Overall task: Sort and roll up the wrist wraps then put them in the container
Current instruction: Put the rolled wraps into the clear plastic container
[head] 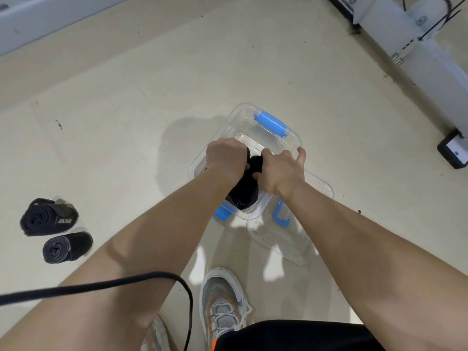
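A black wrist wrap (245, 192) is held above the clear plastic container (291, 134), which stands on the floor and has blue handles. My left hand (225, 157) grips the wrap's upper part with curled fingers. My right hand (281, 171) pinches the wrap from the right side, its thumb sticking up. Two rolled black wrist wraps lie on the floor at the far left: one (48, 216) with white lettering, the other (67, 247) just below it.
The container's clear lid (281, 240) with a blue clip lies on the floor beside the box, partly under my right forearm. A black cable (101, 285) crosses the lower left. My shoe (222, 297) stands below the box. A grey machine frame (428, 57) fills the upper right.
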Demonstrator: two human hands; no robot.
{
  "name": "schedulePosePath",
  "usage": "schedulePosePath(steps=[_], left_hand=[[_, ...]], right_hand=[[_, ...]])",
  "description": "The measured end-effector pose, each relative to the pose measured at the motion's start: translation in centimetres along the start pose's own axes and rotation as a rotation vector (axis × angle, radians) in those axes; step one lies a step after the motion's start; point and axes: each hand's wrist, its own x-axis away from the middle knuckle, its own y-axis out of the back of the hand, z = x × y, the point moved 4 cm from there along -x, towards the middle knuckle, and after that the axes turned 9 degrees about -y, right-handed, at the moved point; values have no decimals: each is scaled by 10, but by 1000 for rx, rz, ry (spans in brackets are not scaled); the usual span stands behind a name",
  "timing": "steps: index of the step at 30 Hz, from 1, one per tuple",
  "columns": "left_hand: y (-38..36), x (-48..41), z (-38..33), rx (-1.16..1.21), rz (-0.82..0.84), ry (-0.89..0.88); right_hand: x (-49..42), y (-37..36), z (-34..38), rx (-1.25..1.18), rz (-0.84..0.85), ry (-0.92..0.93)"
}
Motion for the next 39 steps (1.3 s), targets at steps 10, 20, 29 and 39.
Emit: schedulePosePath(steps=[10,20,29,39], left_hand=[[8,35,7,53,-128,-60],[30,129,77,352,-13,98],[2,272,180,464,110,428],[-78,348,287,676,-157,844]], right_hand=[[14,9,7,62,-31,-11],[86,43,59,17,-31,79],[167,25,193,13,21,392],[197,-67,339,-124,252,529]])
